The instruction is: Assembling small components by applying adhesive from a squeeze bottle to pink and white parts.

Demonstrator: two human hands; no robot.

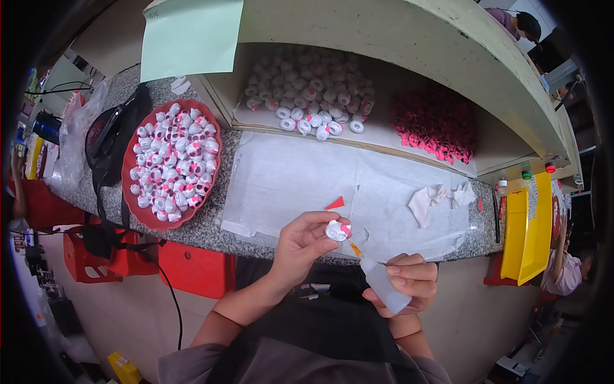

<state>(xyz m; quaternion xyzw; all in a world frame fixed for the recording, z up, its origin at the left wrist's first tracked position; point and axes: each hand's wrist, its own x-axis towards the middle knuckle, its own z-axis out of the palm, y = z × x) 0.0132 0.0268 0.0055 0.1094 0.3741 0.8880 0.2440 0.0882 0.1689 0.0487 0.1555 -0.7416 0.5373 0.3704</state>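
My left hand [299, 244] pinches a small white doll head [337, 231] with a pink patch, its hollow side partly in sight. In my right hand [410, 281] is a translucent white squeeze bottle [384, 285], tilted so that its thin orange nozzle [355, 248] points up at the head's lower edge. Whether the tip touches the head I cannot tell. Just beyond my left fingertips a small red cone-shaped cap [334, 203] lies on the white paper sheet [288, 176].
A red scalloped tray [216, 168] full of similar heads stands at left. On the shelf ahead lie a pile of white heads [307, 86] and a heap of pink pieces [432, 121]. Crumpled cloth [430, 201] rests on the paper, and yellow trays [517, 240] stand at right.
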